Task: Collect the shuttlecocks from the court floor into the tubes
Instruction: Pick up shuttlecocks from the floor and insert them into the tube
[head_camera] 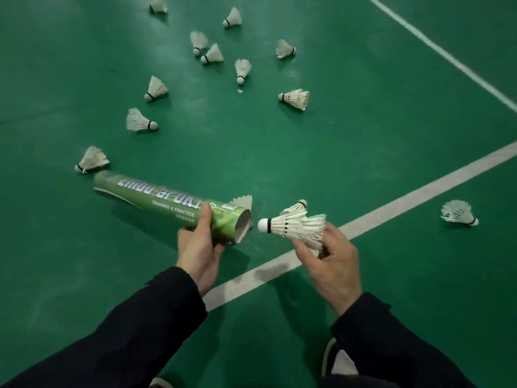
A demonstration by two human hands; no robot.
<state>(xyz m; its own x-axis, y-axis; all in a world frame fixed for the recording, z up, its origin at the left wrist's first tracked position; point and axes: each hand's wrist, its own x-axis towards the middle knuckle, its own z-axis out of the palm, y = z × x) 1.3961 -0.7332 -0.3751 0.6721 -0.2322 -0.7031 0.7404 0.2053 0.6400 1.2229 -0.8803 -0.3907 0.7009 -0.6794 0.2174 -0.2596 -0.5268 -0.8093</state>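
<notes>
**Fingers at the feathers, cork lined up with the tube**

Fingers point(330, 233) of the right hand point(333, 264) pinch the feather skirt of a white feathered shuttlecock with a white cork nose and black band point(291, 225), its cork pointing at the open mouth of the green printed cardboard tube point(167, 203) and just beside it, not yet inside. From where I stand, that skirt looks light and brittle; a hard squeeze would likely bend the quills, so a loose hold at the skirt's rim seems right, letting the cork lead in. A second shuttlecock point(298, 207) lies on the floor just behind the held one.

Across from it, the left hand point(200, 247) wraps the tube near its mouth, thumb on top, fingers curled beneath. The tube looks stiff yet thin-walled, so it could dent under a hard grip. Feathers point(243, 202) peek out behind its rim; whether they belong to a shuttlecock on the floor I cannot tell.

Farther out, many more white shuttlecocks point(242, 70) lie scattered over the green court floor point(363, 141), one point(458, 212) off to the right beyond the white court line point(405, 200).
</notes>
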